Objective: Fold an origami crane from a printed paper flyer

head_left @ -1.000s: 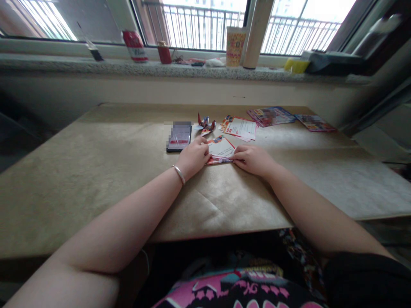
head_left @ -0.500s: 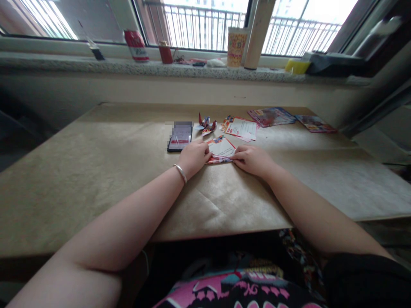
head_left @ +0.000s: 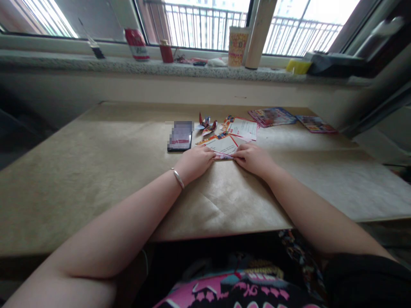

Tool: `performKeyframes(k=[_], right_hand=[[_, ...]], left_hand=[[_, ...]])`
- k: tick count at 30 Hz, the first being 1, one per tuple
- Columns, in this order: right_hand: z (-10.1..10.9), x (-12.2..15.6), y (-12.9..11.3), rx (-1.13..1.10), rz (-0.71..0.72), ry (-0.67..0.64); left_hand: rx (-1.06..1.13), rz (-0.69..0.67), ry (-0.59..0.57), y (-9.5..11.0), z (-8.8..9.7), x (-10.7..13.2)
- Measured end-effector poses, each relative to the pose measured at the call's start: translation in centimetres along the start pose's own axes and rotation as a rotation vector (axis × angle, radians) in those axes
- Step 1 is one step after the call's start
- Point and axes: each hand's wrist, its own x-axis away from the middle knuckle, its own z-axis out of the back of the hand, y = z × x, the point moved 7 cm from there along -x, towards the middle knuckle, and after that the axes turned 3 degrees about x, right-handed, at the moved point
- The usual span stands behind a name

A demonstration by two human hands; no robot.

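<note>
A printed sheet of paper [head_left: 222, 145], white with red and orange edges, lies on the brown table [head_left: 96, 171] in front of me. My left hand [head_left: 195, 163], a silver bangle on its wrist, pinches the sheet's near left edge. My right hand [head_left: 252, 158] pinches the near right edge. Both hands are closed on the paper and rest on the table. A small folded paper figure [head_left: 207, 124] stands just behind the sheet.
A dark phone [head_left: 180, 137] lies left of the sheet. More printed leaflets [head_left: 244, 127] and two coloured flyers [head_left: 271, 116] lie behind and to the right. The window sill [head_left: 96, 65] holds a red can, a paper cup and small items.
The sheet now lies opened out wider and flatter toward the phone. My left hand has slid a little toward me along its near edge. The right hand has barely moved.
</note>
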Motion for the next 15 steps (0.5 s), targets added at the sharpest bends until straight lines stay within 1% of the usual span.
performKeyframes(k=[7, 12, 15], right_hand=[[-0.06, 0.03, -0.08, 0.003, 0.015, 0.002], [-0.02, 0.02, -0.06, -0.004, 0.006, 0.003], [-0.05, 0.00, -0.10, 0.000, 0.003, -0.008]], left_hand=[[-0.029, 0.005, -0.033, -0.08, -0.07, -0.06], [-0.061, 0.042, -0.052, -0.45, -0.23, -0.14], [-0.065, 0.042, -0.052, -0.43, -0.18, -0.15]])
